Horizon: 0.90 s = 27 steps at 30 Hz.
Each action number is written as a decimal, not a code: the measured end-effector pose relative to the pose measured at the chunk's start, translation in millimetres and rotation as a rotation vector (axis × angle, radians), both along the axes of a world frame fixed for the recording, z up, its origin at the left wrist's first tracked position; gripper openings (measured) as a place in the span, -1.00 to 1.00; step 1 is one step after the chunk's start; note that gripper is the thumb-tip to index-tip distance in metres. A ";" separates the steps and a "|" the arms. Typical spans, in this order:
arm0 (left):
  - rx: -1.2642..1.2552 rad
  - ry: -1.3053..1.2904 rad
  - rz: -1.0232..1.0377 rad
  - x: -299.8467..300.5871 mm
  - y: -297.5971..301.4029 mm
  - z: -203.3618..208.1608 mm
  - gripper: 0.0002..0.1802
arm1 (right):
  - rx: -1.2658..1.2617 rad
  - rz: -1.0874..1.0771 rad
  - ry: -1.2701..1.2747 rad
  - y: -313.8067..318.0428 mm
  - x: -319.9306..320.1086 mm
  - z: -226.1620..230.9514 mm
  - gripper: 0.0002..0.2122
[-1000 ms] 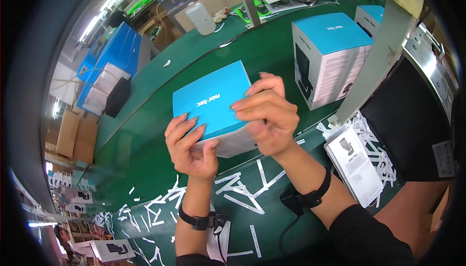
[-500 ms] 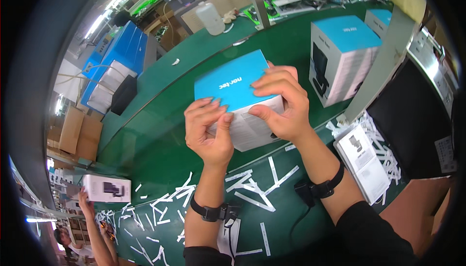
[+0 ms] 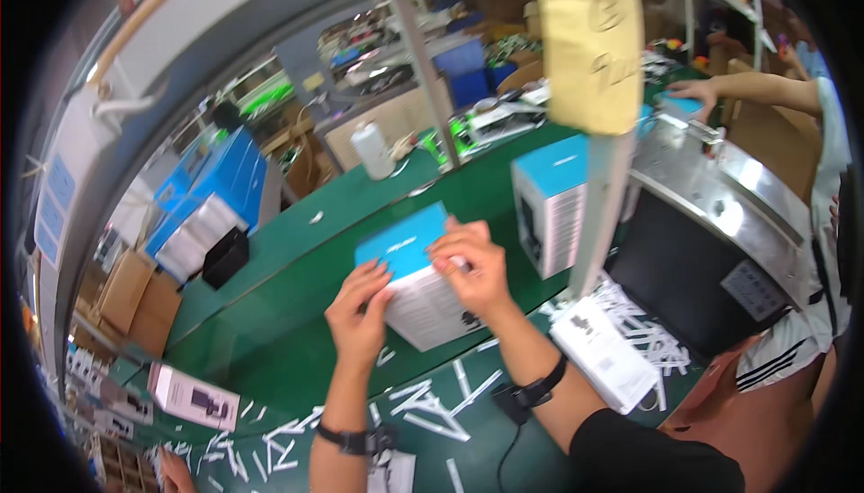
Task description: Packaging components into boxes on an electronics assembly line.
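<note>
A cardboard box (image 3: 427,313) with a blue top and white printed sides stands on the green work surface. Over its near top edge, on the left, my left hand (image 3: 360,308) is closed, fingertips on the blue top and thumb against the white side. At the right part of the same edge, my right hand (image 3: 474,268) grips with bent fingers on the top and the thumb low by the side. Both wrists wear black straps with small devices.
A similar box (image 3: 549,200) stands to the right, partly behind a metal post (image 3: 605,214) with a yellow paper. White booklets (image 3: 603,353) lie beside loose strips. Another person's hand (image 3: 693,92) touches a blue-topped box at far right. A white box (image 3: 193,397) sits lower left.
The view has shifted, bringing the yellow paper and a person at right into sight. Both my hands remain on the box's top edge. At lower left, another person's hand has left the white box.
</note>
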<state>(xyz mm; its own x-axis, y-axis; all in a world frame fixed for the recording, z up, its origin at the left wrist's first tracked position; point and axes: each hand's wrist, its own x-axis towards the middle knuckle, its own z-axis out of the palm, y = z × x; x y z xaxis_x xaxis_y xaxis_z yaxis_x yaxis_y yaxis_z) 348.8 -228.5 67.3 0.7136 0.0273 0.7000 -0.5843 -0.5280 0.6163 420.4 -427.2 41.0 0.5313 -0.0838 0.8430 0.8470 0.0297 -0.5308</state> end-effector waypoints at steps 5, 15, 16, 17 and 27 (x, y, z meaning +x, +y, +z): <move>0.256 0.035 -0.037 -37.5 -4.2 13.2 -0.59 | 0.130 0.165 0.050 -4.4 5.8 -6.5 -0.86; 0.797 0.134 0.121 -91.3 -35.3 47.8 -0.16 | -0.041 -0.253 0.041 -20.8 -15.2 18.6 -0.64; 0.827 0.226 0.184 -112.1 -31.9 47.5 -0.02 | -0.046 -0.342 0.007 -17.9 -18.3 23.7 -0.63; 0.853 0.325 0.250 -130.0 -24.6 42.9 0.12 | -0.049 -0.382 -0.006 -16.3 -18.3 26.7 -0.62; 0.811 1.145 0.578 -317.3 46.2 -47.0 0.36 | -0.141 -0.203 -0.127 20.0 -66.0 68.8 -0.72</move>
